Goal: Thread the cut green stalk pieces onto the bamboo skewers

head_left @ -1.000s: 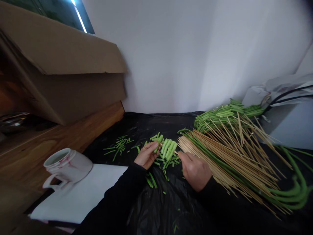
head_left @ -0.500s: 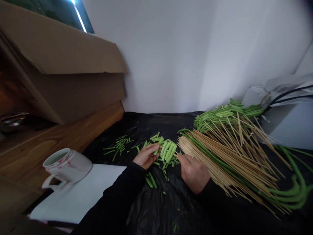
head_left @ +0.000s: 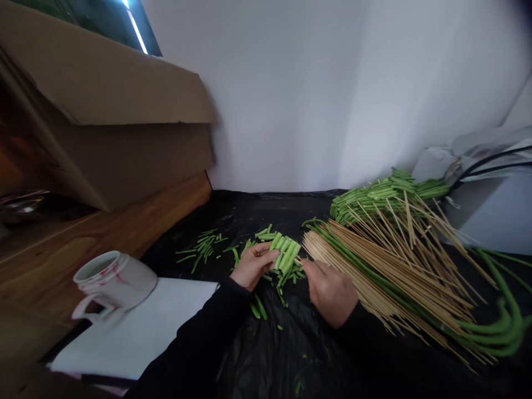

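Note:
Between my hands, several cut green bean pieces lie side by side on a bamboo skewer. My right hand is closed around the skewer's right end, most of which is hidden by the fingers and the beans. At the left end of the row, my left hand pinches the outermost bean piece between thumb and fingers. Loose cut bean pieces are scattered below and behind the hands. To the right lies a thick bundle of bamboo skewers with long whole green beans across it.
Filled bean skewers are piled at the back right, beside a grey box. More cut pieces lie left on black plastic sheeting. A mug stands on white paper, near a cardboard box.
My left hand has moved slightly right, and the bean piece it pinches now sits against the row on the skewer. My right hand has barely moved.

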Tool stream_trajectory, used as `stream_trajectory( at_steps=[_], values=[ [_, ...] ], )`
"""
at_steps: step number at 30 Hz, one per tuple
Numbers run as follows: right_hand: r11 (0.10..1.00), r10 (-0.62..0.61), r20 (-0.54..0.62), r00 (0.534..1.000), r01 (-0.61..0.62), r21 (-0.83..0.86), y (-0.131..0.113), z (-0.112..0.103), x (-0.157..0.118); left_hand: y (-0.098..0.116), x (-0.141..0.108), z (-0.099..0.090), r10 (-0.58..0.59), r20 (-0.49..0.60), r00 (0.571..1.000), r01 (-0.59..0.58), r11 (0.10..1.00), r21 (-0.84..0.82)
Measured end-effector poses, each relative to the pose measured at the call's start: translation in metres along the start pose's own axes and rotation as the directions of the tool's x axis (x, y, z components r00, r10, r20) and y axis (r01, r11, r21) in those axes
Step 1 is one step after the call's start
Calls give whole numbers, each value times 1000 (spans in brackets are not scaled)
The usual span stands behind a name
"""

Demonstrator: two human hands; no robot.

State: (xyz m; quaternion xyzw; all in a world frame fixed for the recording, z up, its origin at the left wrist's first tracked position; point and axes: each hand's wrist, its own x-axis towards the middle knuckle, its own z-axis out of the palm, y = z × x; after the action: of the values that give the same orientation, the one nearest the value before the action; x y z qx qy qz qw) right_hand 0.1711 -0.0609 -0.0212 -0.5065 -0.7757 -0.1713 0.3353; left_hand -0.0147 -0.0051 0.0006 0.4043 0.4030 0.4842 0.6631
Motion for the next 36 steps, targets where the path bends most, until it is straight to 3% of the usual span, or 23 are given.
stream_trajectory(
  at_steps=[7, 12, 20, 28, 36],
  values=[
    [1000, -4, 2, 1000, 4, -30, 2, -1, 1, 3, 0, -1, 42, -44, 998, -43, 999, -12],
    [1000, -30, 15, 999, 30, -2, -3, -3, 1, -1, -2, 1, -29, 30, 999, 29, 1000, -10],
    [999, -31, -8, 999, 32, 21, -12, -2, 1, -9, -6, 7, -47, 113, 992, 53, 997, -52],
    [1000, 7, 23, 1000, -7, -1, -2, -1, 1, 1, 1, 0, -20, 10, 1000, 21, 996, -89],
    [1000, 4, 35, 999, -5, 18, -4, -1, -1, -2, 4, -4, -82, 13, 997, 83, 995, -55]
  ],
)
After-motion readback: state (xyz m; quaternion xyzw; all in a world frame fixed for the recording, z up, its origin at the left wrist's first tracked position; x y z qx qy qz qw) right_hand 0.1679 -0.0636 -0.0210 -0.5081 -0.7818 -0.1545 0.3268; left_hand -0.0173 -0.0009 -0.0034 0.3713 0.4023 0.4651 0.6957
